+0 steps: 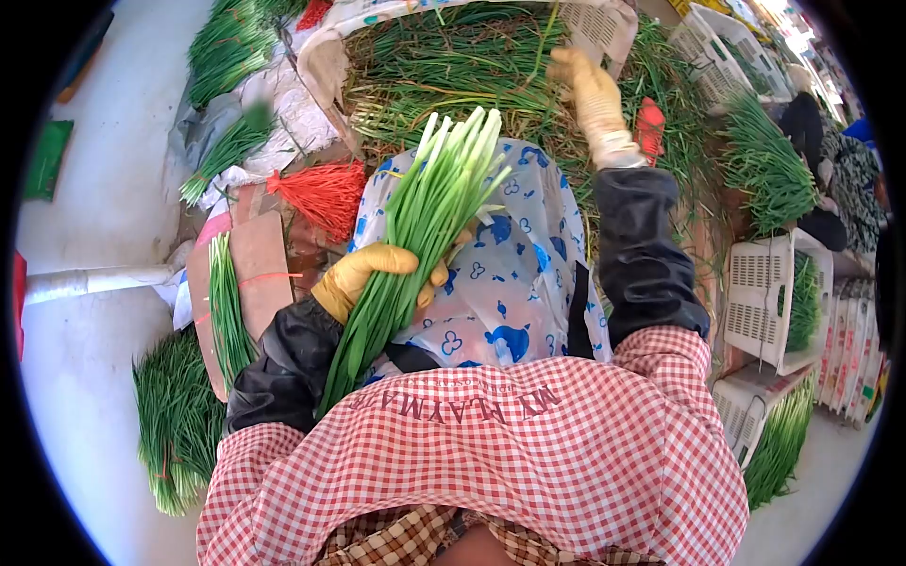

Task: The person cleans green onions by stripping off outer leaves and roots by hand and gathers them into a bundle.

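My left hand [368, 281], in a yellow glove, is wrapped round a bunch of green chives [429, 203]. The pale stem ends point up and away, and the leaves hang down toward my left forearm. Farther forward on the right, my right hand [587, 87], gloved too, reaches over the crate's near right side with bent fingers. A long yellowish chive leaf [543, 42] appears pinched at its fingertips. Beneath the bunch, a clear plastic apron with blue prints [514, 255] covers my lap.
A white crate [326, 71] full of loose chives stands ahead. Red ties [330, 196] lie to its left, near a brown board [260, 250] with a small chive bundle [226, 302]. More bundles [175, 415] sit at left; white baskets [760, 292] line the right.
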`<state>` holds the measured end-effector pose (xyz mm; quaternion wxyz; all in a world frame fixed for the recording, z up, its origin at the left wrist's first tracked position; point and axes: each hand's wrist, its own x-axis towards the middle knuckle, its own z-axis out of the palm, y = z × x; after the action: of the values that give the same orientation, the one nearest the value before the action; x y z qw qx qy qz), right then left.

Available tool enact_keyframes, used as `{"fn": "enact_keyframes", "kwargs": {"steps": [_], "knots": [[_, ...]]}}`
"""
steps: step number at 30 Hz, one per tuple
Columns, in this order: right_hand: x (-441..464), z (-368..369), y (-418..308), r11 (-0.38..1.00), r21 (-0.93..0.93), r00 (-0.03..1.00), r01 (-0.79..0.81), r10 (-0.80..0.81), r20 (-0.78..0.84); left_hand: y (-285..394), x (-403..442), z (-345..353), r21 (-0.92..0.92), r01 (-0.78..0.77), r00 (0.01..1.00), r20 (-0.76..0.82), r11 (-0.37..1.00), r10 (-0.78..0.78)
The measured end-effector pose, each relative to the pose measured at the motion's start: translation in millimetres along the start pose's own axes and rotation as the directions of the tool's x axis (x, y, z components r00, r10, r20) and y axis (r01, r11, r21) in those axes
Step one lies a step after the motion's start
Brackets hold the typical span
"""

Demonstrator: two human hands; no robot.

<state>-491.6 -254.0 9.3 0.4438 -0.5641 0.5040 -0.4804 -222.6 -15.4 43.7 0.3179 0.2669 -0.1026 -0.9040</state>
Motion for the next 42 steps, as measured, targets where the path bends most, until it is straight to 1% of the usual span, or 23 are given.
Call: {"fn": "enact_keyframes", "kwargs": {"steps": [1, 2, 3, 4, 5, 7, 9, 11, 13, 17, 20, 23, 25, 27, 29, 32, 33, 35, 36, 37, 39, 40, 42], "knots": [[2.1, 6.6, -22.3, 0.984, 0.124, 0.99, 0.132, -0.137, 0.033, 5.8, 1.4, 2.5, -0.016, -0.023, 1.0, -0.001, 1.0, 0.023], [-2.7, 11.0, -43.6, 0.998, 0.064, 0.988, 0.005, -0.015, 0.154, 6.4, 4.9, -5.0, -0.049, -0.031, 0.997, 0.067, 0.998, 0.035], [-17.4, 32.9, -58.4, 0.98, -0.028, 0.954, 0.196, -0.184, 0.239, 6.6, 7.2, -7.0, -0.042, -0.031, 0.997, 0.069, 0.999, 0.034], [-34.1, 51.6, -73.1, 0.972, -0.122, 0.844, 0.201, -0.109, 0.525, 6.3, 7.9, -8.2, -0.057, -0.031, 0.996, -0.084, 0.998, 0.026], [-46.4, 63.3, -65.3, 0.991, -0.133, 0.678, -0.021, 0.112, 0.727, 5.9, 8.3, -8.4, -0.071, -0.033, 0.972, -0.236, 0.997, 0.015], [-43.0, 77.2, -51.9, 0.963, -0.257, 0.813, 0.081, 0.085, 0.576, 4.3, 11.2, -16.0, -0.088, -0.045, 0.966, -0.256, 0.995, 0.021], [-37.3, 47.2, -55.8, 0.999, -0.037, 0.95, 0.003, 0.009, 0.311, -2.2, 13.3, -34.1, -0.015, -0.105, 0.991, -0.087, 0.994, 0.103], [-36.6, 17.0, -44.1, 0.968, 0.213, 0.981, -0.129, 0.093, 0.172, -4.4, 11.1, -25.3, -0.067, -0.109, 0.992, -0.078, 0.992, 0.104], [-54.1, -0.2, -31.5, 0.923, 0.279, 0.958, -0.265, 0.221, 0.181, -5.5, 10.3, -16.4, 0.024, -0.175, 0.958, -0.227, 0.984, 0.176], [-120.9, 20.6, -20.3, 0.69, 0.459, 0.818, -0.56, 0.37, 0.441, 0.2, 16.3, -21.1, 0.042, -0.117, 0.966, -0.226, 0.992, 0.123], [-140.4, 44.5, -23.2, 0.615, 0.595, 0.824, -0.518, 0.171, 0.541, 5.9, 18.1, -12.3, 0.088, 0.028, 0.982, -0.191, 0.996, -0.01], [-128.5, 51.5, -19.4, 0.601, 0.677, 0.903, -0.425, 0.228, 0.365, 2.6, 18.8, -2.3, 0.326, 0.056, 0.998, 0.018, 0.944, -0.065], [-128.5, 51.4, -36.6, 0.547, 0.732, 0.909, -0.407, 0.161, 0.386, -7.2, 18.7, -12.1, 0.334, 0.068, 0.995, 0.047, 0.94, -0.088], [-120.7, 44.7, -36.1, 0.595, 0.665, 0.854, -0.451, 0.07, 0.516, -20.1, 15.4, -18.1, -0.216, 0.064, 0.995, -0.064, 0.974, -0.08], [-112.5, 40.2, -34.4, 0.647, 0.627, 0.839, -0.433, 0.036, 0.543, -20.2, 21.7, -17.4, -0.145, 0.073, 0.997, 0.027, 0.987, -0.07], [-83.7, 23.5, -28.7, 0.866, 0.481, 0.947, -0.134, -0.031, 0.32, -12.2, 27.9, -10.9, -0.073, 0.143, 0.986, 0.098, 0.987, -0.136], [-81.6, 14.6, -36.5, 0.928, 0.372, 0.913, -0.014, -0.14, 0.383, -13.2, 29.2, -12.4, -0.07, 0.146, 0.985, 0.101, 0.987, -0.139], [-81.4, 6.0, -57.5, 0.985, 0.169, 0.641, -0.035, -0.108, 0.76, -16.1, 31.8, -20.1, -0.103, 0.164, 0.982, 0.113, 0.981, -0.153], [-78.9, 2.9, -59.2, 0.995, 0.09, 0.623, 0.032, -0.09, 0.777, -18.2, 33.0, -21.0, -0.061, 0.126, 0.99, 0.076, 0.99, -0.121], [-76.4, -2.8, -56.2, 0.996, 0.087, 0.625, 0.033, -0.088, 0.776, -18.6, 34.1, -24.3, -0.06, 0.128, 0.989, 0.08, 0.99, -0.123], [-70.6, -20.8, -43.2, 0.993, 0.09, 0.879, -0.075, 0.023, 0.477, -16.5, 33.3, -32.0, -0.082, 0.099, 0.994, 0.065, 0.992, -0.093], [-71.9, -26.9, -35.5, 0.945, 0.262, 0.922, -0.196, 0.087, 0.377, -8.7, 30.2, -22.9, -0.037, 0.104, 0.991, 0.09, 0.994, -0.101], [-93.5, -29.4, -23.0, 0.815, 0.423, 0.867, -0.396, 0.18, 0.464, -3.6, 24.5, -6.2, 0.054, 0.014, 1.0, -0.003, 0.998, -0.014]]}}
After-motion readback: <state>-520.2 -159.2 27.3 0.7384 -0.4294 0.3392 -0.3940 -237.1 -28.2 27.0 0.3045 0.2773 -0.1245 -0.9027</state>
